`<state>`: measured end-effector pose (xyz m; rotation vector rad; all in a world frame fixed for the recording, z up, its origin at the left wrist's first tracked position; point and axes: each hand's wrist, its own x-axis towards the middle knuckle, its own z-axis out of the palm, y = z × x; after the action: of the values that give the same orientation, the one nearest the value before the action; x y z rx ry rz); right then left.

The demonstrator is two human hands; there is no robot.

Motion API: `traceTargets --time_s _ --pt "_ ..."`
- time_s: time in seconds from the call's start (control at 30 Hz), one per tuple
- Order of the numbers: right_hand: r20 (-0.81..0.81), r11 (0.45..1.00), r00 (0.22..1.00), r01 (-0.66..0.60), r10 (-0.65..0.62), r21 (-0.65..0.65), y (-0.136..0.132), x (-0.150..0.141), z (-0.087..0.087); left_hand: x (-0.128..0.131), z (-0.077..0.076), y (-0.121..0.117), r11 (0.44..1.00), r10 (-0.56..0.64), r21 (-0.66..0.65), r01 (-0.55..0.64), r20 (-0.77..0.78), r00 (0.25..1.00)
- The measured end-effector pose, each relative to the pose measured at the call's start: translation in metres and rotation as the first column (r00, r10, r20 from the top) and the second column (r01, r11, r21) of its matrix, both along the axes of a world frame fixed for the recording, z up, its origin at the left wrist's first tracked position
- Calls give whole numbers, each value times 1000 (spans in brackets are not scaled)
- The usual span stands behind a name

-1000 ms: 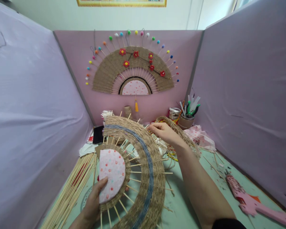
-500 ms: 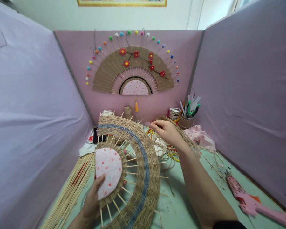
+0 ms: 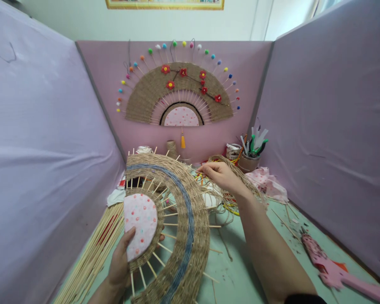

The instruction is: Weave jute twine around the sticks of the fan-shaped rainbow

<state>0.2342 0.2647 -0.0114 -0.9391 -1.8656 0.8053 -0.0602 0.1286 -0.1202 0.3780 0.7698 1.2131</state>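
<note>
My left hand (image 3: 122, 257) grips a woven half-round fan (image 3: 198, 219) by its inner part, thumb on the pink flowered cloth (image 3: 141, 223) and fingers behind. The fan is made of brown twine on thin wooden sticks, with a blue band (image 3: 188, 211) running through the weave. Stick ends poke out past its outer edge. Beside the upper right edge, my right hand (image 3: 220, 175) is closed in a pinch on a strand of twine; the strand itself is thin and hard to make out. Loose twine (image 3: 237, 179) lies in a heap behind and below that hand.
A finished fan (image 3: 139, 95) with red flowers and coloured balls hangs on the back panel. Wooden sticks (image 3: 91, 249) lie at left. A pink glue gun (image 3: 332, 270) rests at right. Behind stand a pot of tools (image 3: 248, 162) and a twine spool (image 3: 171, 148).
The fan has shifted slightly left and turned a little in my left hand. My right hand stays pinched near the edge, slightly lower and closer to the fan.
</note>
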Motion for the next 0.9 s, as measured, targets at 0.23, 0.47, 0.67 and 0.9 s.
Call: traceTargets --time_s 0.23,0.47,0.67,0.9 --pt "-90 995 994 -66 59 -75 5 -13 -12 0 11 4 994 110 -5 -110 69 991" --pt "-102 990 994 -63 50 -125 2 -22 -14 -2 11 5 991 127 27 -132 126 984" --pt "-109 971 987 -137 117 -197 -1 -24 -13 6 14 2 979 202 -34 -200 72 977" --pt "-41 973 984 -176 172 -150 -7 -25 -6 11 8 1 959 278 -35 -280 -47 959"
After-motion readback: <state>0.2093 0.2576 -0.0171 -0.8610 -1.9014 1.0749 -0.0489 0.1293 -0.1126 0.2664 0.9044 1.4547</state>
